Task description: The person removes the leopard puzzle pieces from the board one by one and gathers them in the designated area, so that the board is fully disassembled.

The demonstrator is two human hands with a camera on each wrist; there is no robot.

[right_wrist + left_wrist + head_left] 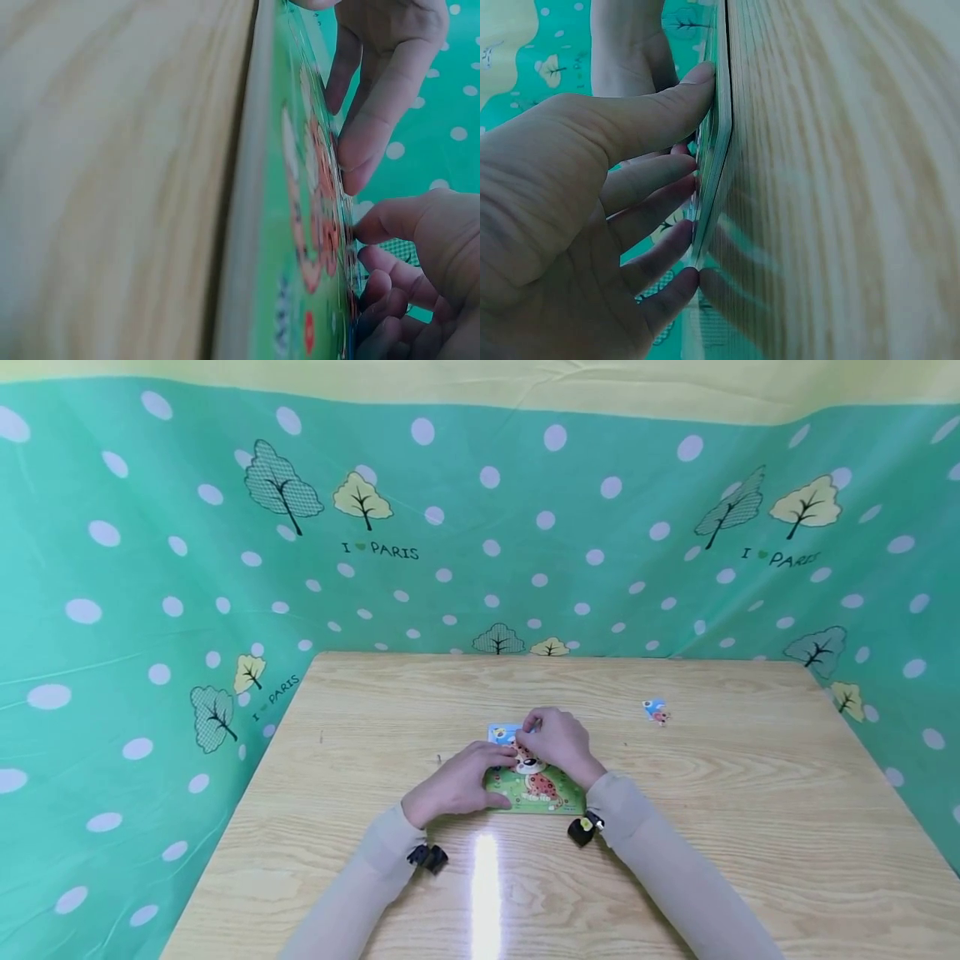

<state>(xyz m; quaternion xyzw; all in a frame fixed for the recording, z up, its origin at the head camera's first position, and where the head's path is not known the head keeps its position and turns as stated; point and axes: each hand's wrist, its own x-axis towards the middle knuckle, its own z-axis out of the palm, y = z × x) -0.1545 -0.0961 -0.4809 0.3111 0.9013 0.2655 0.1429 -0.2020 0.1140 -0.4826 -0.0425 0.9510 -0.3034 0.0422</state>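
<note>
A green animal puzzle board [543,793] lies flat in the middle of the wooden table [712,827]. My left hand [497,766] rests on the board's left edge, and the left wrist view shows its straight fingers [667,169] pressing the board's rim [714,150]. My right hand [529,727] hovers over the board's far part with curled fingers. In the right wrist view its thumb [382,221] and fingertips meet on the board's picture face [300,232], pinching a small piece that is mostly hidden. A loose blue puzzle piece [656,711] lies apart, further right.
A green dotted cloth [150,610] with tree prints walls the table on the left, back and right. A bright glare streak [486,885] lies on the wood near the front edge. Small black cameras [427,857] sit on both wrists.
</note>
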